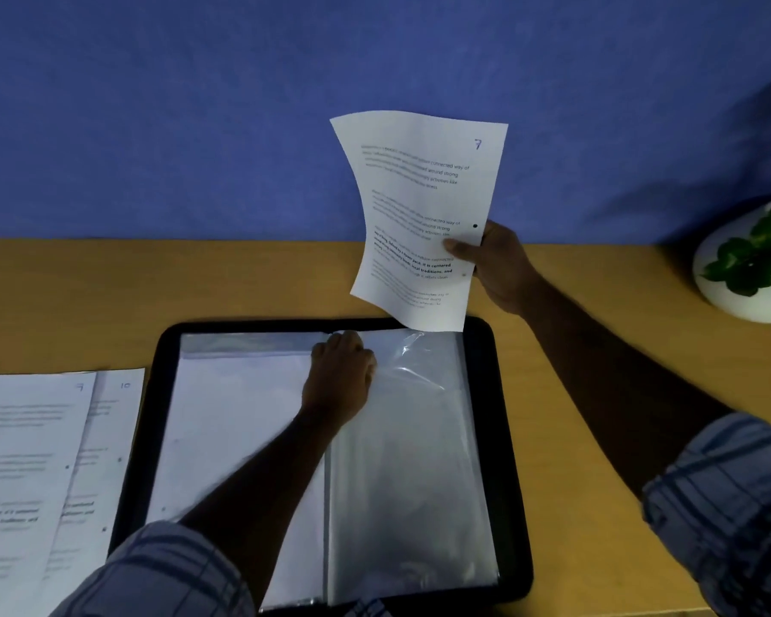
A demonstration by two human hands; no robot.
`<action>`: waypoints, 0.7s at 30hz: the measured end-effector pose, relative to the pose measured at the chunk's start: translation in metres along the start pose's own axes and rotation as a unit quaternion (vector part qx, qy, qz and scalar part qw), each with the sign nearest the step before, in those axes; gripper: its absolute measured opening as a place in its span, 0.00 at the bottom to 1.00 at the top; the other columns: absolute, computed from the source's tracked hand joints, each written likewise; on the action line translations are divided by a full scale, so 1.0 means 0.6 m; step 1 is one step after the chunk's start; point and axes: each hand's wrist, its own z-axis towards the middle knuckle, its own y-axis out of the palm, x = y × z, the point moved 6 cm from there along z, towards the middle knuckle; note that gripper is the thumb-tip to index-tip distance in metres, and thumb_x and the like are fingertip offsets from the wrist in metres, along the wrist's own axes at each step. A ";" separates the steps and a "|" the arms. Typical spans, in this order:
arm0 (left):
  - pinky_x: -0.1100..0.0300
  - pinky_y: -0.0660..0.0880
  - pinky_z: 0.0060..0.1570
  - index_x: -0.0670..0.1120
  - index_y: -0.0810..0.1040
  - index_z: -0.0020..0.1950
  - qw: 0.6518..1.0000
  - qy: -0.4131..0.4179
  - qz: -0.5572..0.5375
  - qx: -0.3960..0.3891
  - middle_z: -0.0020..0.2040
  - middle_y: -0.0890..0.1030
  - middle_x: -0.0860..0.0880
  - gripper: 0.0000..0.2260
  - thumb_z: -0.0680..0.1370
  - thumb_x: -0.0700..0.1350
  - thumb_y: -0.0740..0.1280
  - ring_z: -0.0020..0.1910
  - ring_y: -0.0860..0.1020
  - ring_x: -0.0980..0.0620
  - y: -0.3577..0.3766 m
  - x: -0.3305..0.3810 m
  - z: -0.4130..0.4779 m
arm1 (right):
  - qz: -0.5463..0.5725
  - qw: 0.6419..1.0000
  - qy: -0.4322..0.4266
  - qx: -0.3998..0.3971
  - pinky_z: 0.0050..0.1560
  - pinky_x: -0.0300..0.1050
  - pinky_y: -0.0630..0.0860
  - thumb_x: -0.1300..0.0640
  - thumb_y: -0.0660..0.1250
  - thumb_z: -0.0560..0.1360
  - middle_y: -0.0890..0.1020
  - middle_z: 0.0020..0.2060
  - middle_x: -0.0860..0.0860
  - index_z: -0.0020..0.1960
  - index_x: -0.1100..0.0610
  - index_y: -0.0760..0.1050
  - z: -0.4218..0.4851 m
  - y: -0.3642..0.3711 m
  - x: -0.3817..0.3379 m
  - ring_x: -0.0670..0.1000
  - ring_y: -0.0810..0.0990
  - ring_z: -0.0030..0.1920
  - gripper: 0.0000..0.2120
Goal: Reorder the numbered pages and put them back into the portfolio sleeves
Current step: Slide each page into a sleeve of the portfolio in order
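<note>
You are partway through, by my reading. Your right grip (pixel 504 264) is clasped on the right edge of page 7 (pixel 419 216), thumb on its face. The sheet hangs upright and slightly curled in the air at 12 o'clock from the open portfolio (pixel 512 438), its bottom corner just over the far rim and not yet in any sleeve. Your left grip (pixel 339 376) has its fingers curled at the top of the right sleeve (pixel 410 483); the plastic puckers there, so it seems to be pinching the mouth open. That sleeve looks empty, while the left sleeve (pixel 232 416) already shows a white sheet, its number unreadable.

Still to file: the loose pages (pixel 32 460) on the table (pixel 197 282) at 9 o'clock from the portfolio. One is page 10 (pixel 116 416); the number on the sheet over it is too blurred to read. So page 7 goes in next, and at least two more follow.
</note>
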 end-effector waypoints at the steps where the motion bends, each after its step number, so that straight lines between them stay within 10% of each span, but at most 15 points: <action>1: 0.50 0.72 0.50 0.47 0.82 0.43 1.000 -0.001 -0.006 -0.003 0.47 0.76 0.47 0.03 0.74 0.41 0.68 0.49 0.75 0.45 -0.001 0.001 0.001 | 0.003 1.000 -0.005 -0.005 0.63 0.58 0.77 0.56 0.75 0.67 0.84 0.57 0.53 0.58 0.54 0.80 0.000 0.006 -0.004 0.56 0.82 0.59 0.19; 21: 0.51 0.79 0.54 0.46 0.80 0.48 0.990 0.021 -0.136 0.001 0.48 0.84 0.49 0.10 0.71 0.36 0.76 0.45 0.82 0.48 -0.010 0.031 0.023 | 0.112 0.992 0.008 -0.062 0.64 0.61 0.75 0.64 0.72 0.73 0.84 0.56 0.54 0.55 0.54 0.82 0.030 0.123 0.009 0.59 0.81 0.60 0.12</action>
